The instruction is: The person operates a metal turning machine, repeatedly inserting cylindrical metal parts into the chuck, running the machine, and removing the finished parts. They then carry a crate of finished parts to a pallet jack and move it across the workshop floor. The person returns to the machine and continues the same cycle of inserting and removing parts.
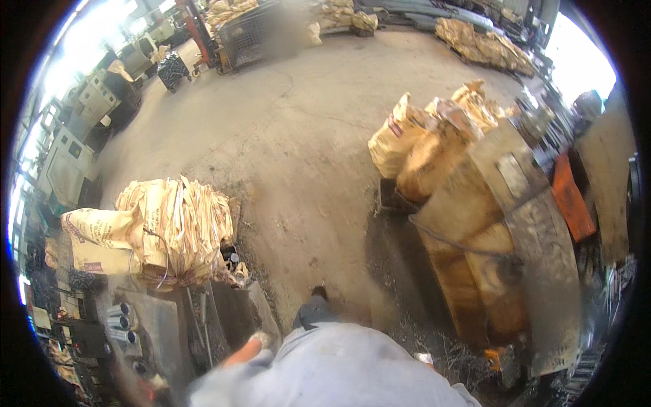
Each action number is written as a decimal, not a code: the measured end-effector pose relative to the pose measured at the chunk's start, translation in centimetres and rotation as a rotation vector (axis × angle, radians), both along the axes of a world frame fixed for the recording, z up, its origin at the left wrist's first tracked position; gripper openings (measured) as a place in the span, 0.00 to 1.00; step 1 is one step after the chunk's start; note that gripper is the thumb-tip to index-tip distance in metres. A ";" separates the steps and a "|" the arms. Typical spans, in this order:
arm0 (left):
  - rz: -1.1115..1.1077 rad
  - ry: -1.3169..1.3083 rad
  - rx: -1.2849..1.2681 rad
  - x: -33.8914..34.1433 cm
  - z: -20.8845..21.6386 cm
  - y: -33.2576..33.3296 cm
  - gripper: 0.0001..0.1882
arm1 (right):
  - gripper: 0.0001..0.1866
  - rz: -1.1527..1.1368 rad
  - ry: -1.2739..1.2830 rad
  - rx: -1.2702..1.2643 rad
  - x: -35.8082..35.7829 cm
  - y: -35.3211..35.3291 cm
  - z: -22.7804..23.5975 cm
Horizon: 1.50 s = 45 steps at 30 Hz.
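My left hand (260,338), in what looks like a pale glove, hangs beside my grey-blue shirt (346,366), the bare forearm showing behind it. It is nearest to a dark metal bench or bin edge (237,308); its fingers are too blurred to read. Of my right side only a small whitish patch (424,357), probably the gloved hand, shows past the shirt; its fingers are hidden. A thick bundle of folded brown paper sacks (176,224) lies ahead on the left. Metal tubes (121,319) rest on a grey surface (159,325) below it.
A large rusty, brown-stained metal bin (475,271) stands close on my right, with filled paper sacks (400,136) behind it and an orange panel (571,197) beside it. Machines (68,156) line the left. Concrete floor (298,136) stretches ahead to a wire cage (251,44).
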State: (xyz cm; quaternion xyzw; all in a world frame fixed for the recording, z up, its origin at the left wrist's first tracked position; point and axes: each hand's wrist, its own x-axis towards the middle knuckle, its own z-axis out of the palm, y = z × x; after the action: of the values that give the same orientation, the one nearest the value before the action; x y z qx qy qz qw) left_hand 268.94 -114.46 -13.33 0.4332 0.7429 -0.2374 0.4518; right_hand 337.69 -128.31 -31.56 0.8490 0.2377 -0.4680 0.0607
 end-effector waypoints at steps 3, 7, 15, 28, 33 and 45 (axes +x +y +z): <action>-0.056 -0.019 0.091 -3.3 -1.1 3.9 0.31 | 0.27 0.526 -0.065 0.151 -2.4 10.1 1.9; 0.141 -0.100 0.118 -8.8 -1.2 10.9 0.28 | 0.24 0.081 0.112 0.070 -5.0 22.7 7.3; 0.190 -0.127 0.386 -15.5 2.1 37.1 0.30 | 0.16 0.297 0.135 0.073 -15.8 50.1 17.9; -0.182 -0.015 -0.025 -29.9 4.5 48.2 0.20 | 0.28 1.106 0.001 0.043 -39.1 101.1 11.4; 0.262 0.030 -0.053 -32.9 4.0 59.3 0.22 | 0.26 1.131 0.125 0.236 -53.3 119.9 19.3; 0.284 -0.028 0.298 -53.8 2.5 104.6 0.33 | 0.16 1.143 -0.052 -0.085 -58.6 142.9 21.2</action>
State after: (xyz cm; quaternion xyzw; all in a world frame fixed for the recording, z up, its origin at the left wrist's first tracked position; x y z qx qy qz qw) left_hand 215.16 -9.91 -10.82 0.3894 0.8171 -0.0525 0.4218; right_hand 279.14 14.64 -10.36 0.5938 0.6383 -0.3489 0.3438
